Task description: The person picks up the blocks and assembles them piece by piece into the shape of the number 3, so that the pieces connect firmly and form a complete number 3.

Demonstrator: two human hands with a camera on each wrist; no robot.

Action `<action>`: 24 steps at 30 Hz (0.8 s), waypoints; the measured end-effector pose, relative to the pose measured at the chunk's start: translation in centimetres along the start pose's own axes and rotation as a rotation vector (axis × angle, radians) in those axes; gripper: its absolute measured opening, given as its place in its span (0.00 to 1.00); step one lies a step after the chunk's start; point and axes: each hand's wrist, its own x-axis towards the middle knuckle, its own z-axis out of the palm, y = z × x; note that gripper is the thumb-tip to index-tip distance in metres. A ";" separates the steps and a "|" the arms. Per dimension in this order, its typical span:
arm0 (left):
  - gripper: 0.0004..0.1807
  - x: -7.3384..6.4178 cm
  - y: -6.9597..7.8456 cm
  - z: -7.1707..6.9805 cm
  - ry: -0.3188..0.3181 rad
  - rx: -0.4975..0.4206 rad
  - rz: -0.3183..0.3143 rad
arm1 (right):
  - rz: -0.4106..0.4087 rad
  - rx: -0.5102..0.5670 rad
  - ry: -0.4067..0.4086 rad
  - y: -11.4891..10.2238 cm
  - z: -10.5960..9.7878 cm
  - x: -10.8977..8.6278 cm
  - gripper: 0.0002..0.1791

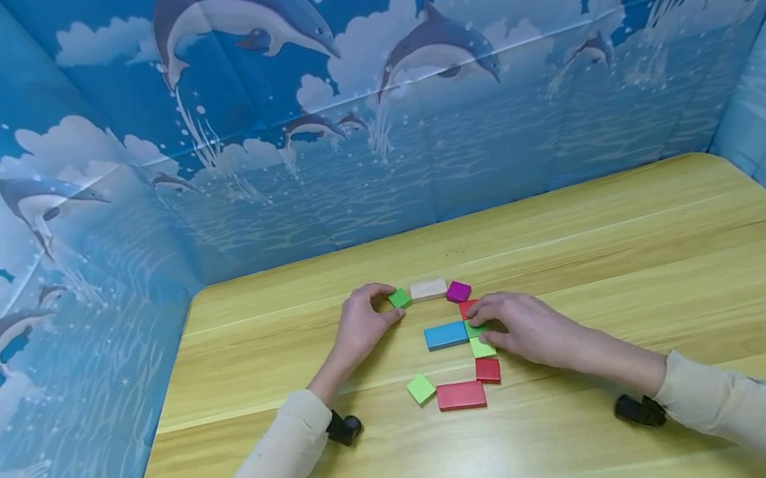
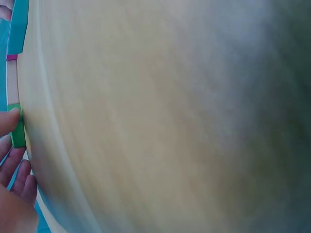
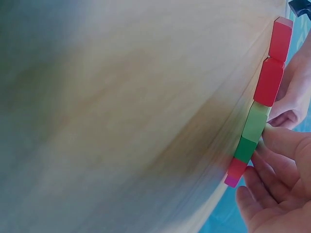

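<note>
Blocks form a rough 3-like outline on the table. At its top left, my left hand (image 1: 363, 320) pinches a green block (image 1: 400, 299) between thumb and fingers, beside a pale wooden block (image 1: 429, 290). On the right side, my right hand (image 1: 537, 333) has its thumb and fingers about a darker green block (image 3: 245, 150), partly covered in the head view. Above that block is a red block (image 1: 467, 308); below it sits a light green block (image 1: 482, 347). A blue rectangular block (image 1: 446, 336) extends left from the darker green one.
A purple block (image 1: 459, 291) lies at the top right of the outline. Lower down are a small red block (image 1: 487, 371), a long red block (image 1: 461, 396) and a tilted light green block (image 1: 421, 390). The wooden table (image 1: 622, 258) meets a dolphin-print curtain (image 1: 431, 163) behind.
</note>
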 end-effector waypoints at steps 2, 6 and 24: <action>0.20 0.0 0.0 0.0 -0.001 0.001 0.002 | 0.001 0.002 -0.001 0.0 0.0 0.0 0.15; 0.20 -0.1 0.0 0.1 -0.003 0.001 0.009 | 0.004 0.007 -0.004 0.0 0.0 0.0 0.15; 0.23 -0.3 0.2 0.3 0.010 0.013 0.018 | 0.004 -0.036 -0.023 -0.3 -0.3 0.2 0.16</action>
